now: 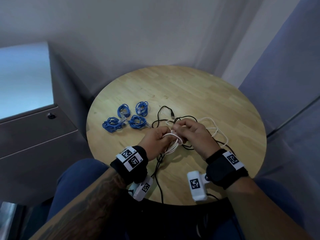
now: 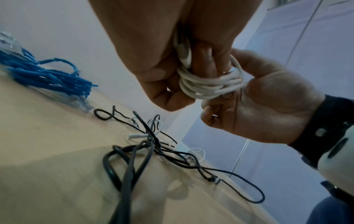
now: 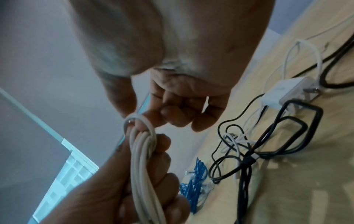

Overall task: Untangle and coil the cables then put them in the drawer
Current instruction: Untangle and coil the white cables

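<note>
Above the near tabletop [image 1: 190, 94], the left hand [image 1: 156, 142] is clamping the white cable coil [image 1: 173, 144] steady, so its loops are staying gathered. The right hand [image 1: 194, 134] is pinching the cable's free end around the bundle, probably binding it.

Office-like interior. A round wooden counter [image 1: 199, 94] stands in a corner of plain pale walls [image 1: 138, 32], beside a grey cabinet [image 1: 34, 135] with a keyed lock [image 1: 51, 116]; coiled blue network cables [image 1: 125, 116] and a white charger [image 3: 283, 92] lie on it.
</note>
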